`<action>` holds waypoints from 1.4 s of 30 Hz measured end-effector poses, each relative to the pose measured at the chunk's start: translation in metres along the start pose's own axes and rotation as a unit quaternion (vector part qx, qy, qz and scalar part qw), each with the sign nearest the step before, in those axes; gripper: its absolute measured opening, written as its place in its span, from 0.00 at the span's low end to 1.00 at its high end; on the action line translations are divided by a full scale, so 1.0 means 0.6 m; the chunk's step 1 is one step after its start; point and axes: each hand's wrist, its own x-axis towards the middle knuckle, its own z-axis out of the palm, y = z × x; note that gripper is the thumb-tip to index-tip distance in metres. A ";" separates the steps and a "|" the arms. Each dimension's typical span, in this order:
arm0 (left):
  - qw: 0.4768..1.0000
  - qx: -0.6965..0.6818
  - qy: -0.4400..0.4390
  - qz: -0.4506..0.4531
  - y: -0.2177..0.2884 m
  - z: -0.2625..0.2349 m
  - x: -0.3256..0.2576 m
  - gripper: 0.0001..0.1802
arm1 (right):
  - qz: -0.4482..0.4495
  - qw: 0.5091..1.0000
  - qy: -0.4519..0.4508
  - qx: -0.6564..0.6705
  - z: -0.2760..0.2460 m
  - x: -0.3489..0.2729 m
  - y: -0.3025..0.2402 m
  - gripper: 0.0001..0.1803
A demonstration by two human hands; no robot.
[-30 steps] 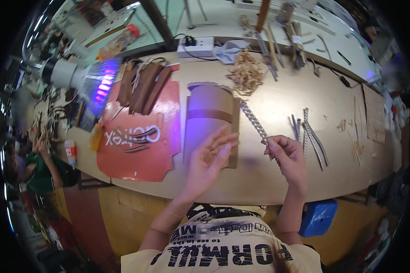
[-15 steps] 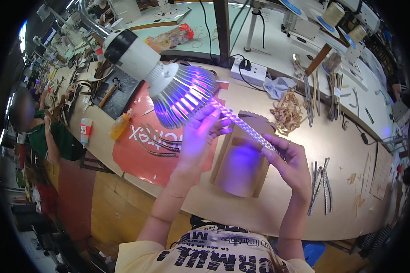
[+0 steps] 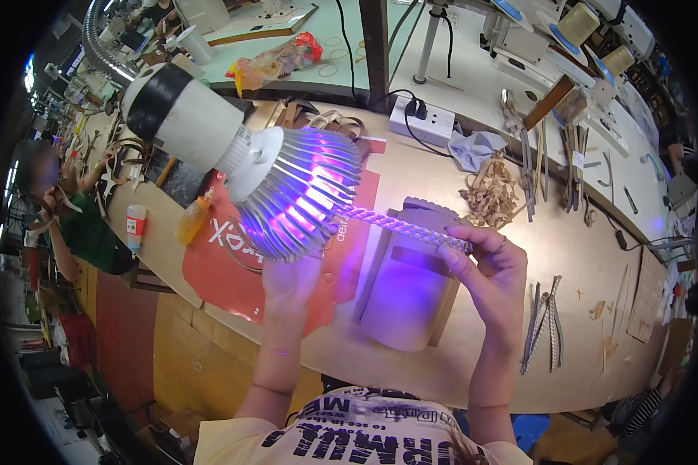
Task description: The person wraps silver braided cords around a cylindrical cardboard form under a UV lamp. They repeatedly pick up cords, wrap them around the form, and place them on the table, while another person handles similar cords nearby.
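A braided strap, tinted violet by the light, stretches nearly level over the table. Its right end is pinched between the thumb and fingers of my right hand. The left end disappears beneath a lamp with a finned metal head and a white neck, which glows violet. My left hand is under that lamp; its fingers are hidden, so its grip on the strap does not show. Below the strap lies a brown curved block with violet light on it.
A red sheet lies under the lamp, near an orange bottle and a white bottle. More braided strips lie at right. Behind are curled scraps, a grey cloth and a power strip. A co-worker sits at far left.
My left hand has moved left and down, under the lamp, with its fingers now hidden. The strap lies flatter and its left end has gone under the lamp. The lamp appears larger and farther left.
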 end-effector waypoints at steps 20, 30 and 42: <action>0.985 -0.141 -0.068 -0.071 0.022 -0.006 -0.014 0.24 | -0.218 0.954 0.014 -0.207 0.007 -0.004 -0.007 0.12; 0.994 -0.100 -0.028 -0.034 0.023 0.006 -0.020 0.26 | -0.250 0.922 0.031 -0.295 0.009 -0.010 -0.014 0.13; 0.992 -0.005 -0.128 0.013 0.018 0.028 -0.035 0.19 | -0.235 0.932 0.056 -0.270 -0.012 -0.026 0.005 0.13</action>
